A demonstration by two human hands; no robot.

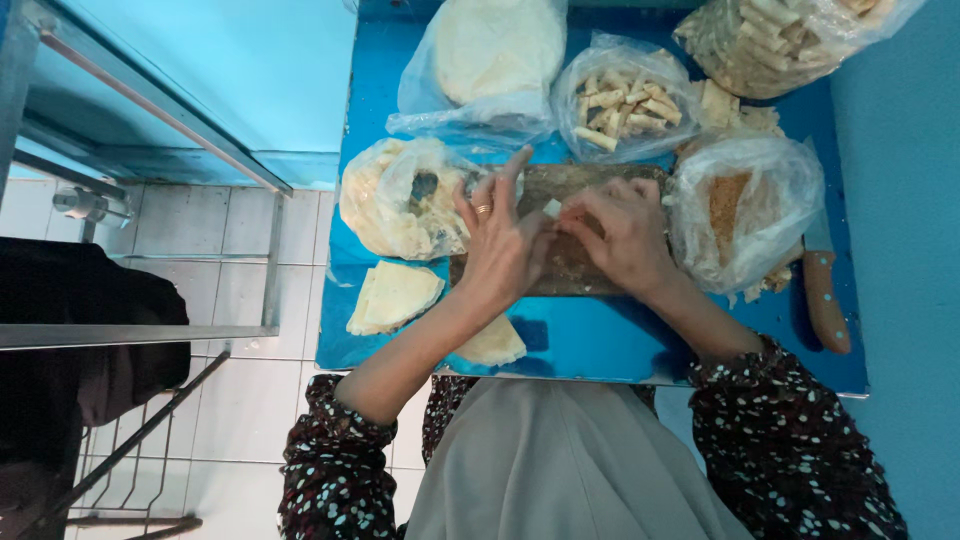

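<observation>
My left hand (pixel 497 245), with a ring on one finger, and my right hand (pixel 622 232) meet over a brown wooden board (pixel 560 272) on a blue table (pixel 600 340). Together the fingers pinch a small pale piece of pastry wrapper (pixel 551 208) between them. A bag of thin pale wrapper sheets (pixel 395 200) lies just left of my left hand. A bag with brown filling (pixel 745 205) sits to the right of my right hand.
Cut wrapper triangles (pixel 392 295) and another pale wrapper piece (pixel 492 345) lie near the table's front. Bags of finished rolls (pixel 625 100) and more rolls (pixel 780 35) and a bag of round sheets (pixel 495 50) stand at the back. A wooden-handled knife (pixel 823 290) lies at right. Tiled floor (pixel 240 400) lies to the left.
</observation>
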